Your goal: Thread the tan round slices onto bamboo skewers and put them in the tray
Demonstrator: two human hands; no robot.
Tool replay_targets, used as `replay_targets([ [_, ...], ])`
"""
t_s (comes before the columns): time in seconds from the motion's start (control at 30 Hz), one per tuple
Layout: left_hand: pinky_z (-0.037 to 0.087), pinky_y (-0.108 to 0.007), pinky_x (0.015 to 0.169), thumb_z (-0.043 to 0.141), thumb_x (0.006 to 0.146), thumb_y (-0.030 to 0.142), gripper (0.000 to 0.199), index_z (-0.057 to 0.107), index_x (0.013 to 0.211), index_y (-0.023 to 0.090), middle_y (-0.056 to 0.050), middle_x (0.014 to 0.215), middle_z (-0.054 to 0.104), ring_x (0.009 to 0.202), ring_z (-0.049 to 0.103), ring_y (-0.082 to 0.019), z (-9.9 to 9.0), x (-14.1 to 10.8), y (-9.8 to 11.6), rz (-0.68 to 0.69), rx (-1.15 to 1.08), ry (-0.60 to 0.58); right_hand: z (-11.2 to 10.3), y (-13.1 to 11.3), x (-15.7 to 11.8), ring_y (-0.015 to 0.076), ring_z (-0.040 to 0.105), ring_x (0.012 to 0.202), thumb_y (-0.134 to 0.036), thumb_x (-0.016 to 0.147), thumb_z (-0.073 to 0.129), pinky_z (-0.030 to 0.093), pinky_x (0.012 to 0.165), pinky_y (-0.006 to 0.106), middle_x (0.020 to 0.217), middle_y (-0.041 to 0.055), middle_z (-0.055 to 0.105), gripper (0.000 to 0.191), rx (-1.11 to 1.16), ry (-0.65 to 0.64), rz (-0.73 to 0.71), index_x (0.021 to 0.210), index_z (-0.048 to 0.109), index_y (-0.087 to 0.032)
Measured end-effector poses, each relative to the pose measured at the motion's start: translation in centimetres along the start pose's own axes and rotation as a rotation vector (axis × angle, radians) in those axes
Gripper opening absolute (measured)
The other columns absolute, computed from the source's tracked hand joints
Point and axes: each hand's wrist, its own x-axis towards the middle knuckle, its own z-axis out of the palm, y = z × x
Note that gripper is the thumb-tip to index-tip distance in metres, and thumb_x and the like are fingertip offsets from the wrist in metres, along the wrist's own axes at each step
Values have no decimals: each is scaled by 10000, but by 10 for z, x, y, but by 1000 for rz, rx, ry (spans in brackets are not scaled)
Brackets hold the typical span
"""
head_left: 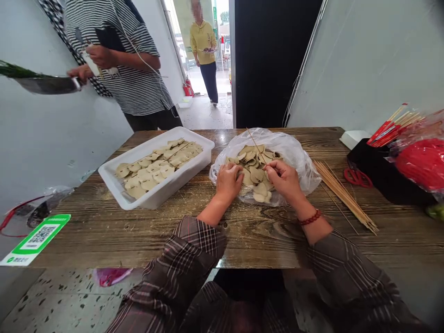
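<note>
My right hand (285, 181) pinches a thin wooden skewer (255, 144), which points up and away over a heap of flat, greyish-beige round slices (256, 175). The slices lie in an open clear plastic bag (305, 171) on the table. At the heap's left edge my left hand (229, 181) has its fingers curled in; what they hold, if anything, is hidden. A white plastic tub (156, 200) to the left contains rows of similar slices threaded on skewers (163, 165). To the right of the bag lies a bundle of bare skewers (347, 196).
Red-handled scissors (358, 177) lie beside a black container (378, 178) on the wooden table (194, 245). Red packaging (421, 164) rests there too. A person in stripes (118, 69) holds a metal pan (48, 85) at back left; another in yellow (203, 44) stands in the doorway.
</note>
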Motion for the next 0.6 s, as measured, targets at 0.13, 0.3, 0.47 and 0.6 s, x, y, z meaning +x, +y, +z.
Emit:
replay_targets([
  [0.13,443,-398,893,592,840,182,51,639,847,202,-85,979,650,984,552,-259,-5,-1,5,19,61,-7,0,0,0,104,438,508,-340,829,540,330,494,228,564,-29,523,211,3,-4,12,805,655,-164],
  [0.3,434,-407,907,565,838,159,65,586,793,200,-99,986,655,989,559,-258,-9,-2,10,85,30,25,-1,-1,0,104,451,515,-336,831,537,336,503,228,567,-27,532,216,1,-8,6,814,661,-159],
  [0.47,460,-341,830,586,741,113,91,547,728,195,-49,874,673,869,595,-197,-10,0,8,-45,-366,75,-3,-5,0,103,461,517,-340,827,542,343,507,227,571,-24,546,231,12,5,27,826,677,-153],
  [0.6,435,-238,570,642,736,238,114,542,744,186,23,660,582,591,525,-113,-14,3,1,-393,-870,94,-4,-9,-3,95,416,484,-325,836,533,311,479,226,550,-41,507,276,46,-9,43,950,706,-143],
])
